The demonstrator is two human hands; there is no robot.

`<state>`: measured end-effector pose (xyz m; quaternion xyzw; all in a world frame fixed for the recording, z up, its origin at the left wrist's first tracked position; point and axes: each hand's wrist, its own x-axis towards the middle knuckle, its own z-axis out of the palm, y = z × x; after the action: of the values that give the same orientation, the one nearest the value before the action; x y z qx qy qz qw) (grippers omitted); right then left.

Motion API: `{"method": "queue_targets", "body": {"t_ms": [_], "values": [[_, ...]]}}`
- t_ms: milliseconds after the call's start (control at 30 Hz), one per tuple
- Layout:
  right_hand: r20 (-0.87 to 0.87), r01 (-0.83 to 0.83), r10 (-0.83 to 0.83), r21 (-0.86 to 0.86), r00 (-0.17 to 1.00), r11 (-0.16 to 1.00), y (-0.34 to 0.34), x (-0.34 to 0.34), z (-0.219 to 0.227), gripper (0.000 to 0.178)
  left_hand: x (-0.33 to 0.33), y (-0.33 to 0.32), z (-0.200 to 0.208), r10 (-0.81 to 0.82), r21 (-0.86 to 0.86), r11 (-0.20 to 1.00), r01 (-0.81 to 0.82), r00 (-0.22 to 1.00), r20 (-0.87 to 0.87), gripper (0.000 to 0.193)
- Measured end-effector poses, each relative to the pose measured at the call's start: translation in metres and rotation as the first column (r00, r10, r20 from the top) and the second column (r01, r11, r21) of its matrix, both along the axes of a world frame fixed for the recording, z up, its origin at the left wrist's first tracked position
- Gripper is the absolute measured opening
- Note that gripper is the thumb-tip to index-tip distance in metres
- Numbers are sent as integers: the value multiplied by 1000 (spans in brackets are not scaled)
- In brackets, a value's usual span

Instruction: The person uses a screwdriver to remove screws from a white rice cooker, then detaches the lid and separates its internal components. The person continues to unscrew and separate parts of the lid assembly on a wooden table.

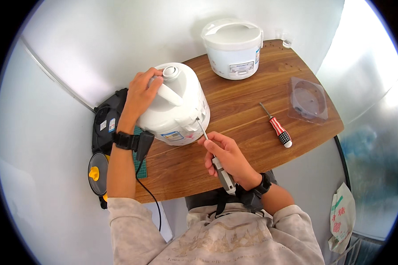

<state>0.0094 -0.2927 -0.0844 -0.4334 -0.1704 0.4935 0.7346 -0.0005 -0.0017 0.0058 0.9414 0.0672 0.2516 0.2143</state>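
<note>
A white rice cooker (pixel 192 88) with a round steam vent on its lid stands at the left of the wooden table. My left hand (pixel 141 92) is on top of it, fingers closed around the far end of the lid handle (pixel 169 94). In my right hand (pixel 227 157) is a screwdriver (pixel 224 176) with a grey-and-white grip, held between thumb and fingers. Its thin metal shaft points up and left. The tip meets the cooker's side by the lid edge; whether it sits in a slot or a screw is too small to tell.
Another white rice cooker (pixel 233 51) stands at the back. To the right lie a red, white and blue screwdriver (pixel 278 129) and a clear plastic tray (pixel 308 100). Black appliance parts (pixel 108 121) and a yellow-knobbed lid (pixel 100 179) are at left, beside a green mat (pixel 141 168).
</note>
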Motion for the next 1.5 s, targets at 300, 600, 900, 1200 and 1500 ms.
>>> {"method": "queue_targets", "body": {"t_ms": [300,600,900,1200,1500], "values": [[960,490,-151,17,235,872,5,10,-35,17,0,-4,1,28,-12,1000,-28,999,-29,27],[896,561,45,236,-441,793,-10,42,-20,42,1,-6,4,15,8,1000,-15,1000,-26,25],[715,393,-15,401,-699,828,-11,75,-1,34,1,-6,4,-8,1,1000,8,1000,-12,25],[923,420,-132,288,-362,860,-14,64,-11,15,3,-1,0,27,-8,1000,-27,999,-22,25],[330,70,-74,26,941,997,-7,23,-24,24,2,-1,-1,17,-24,1000,-17,1000,-13,24]]}}
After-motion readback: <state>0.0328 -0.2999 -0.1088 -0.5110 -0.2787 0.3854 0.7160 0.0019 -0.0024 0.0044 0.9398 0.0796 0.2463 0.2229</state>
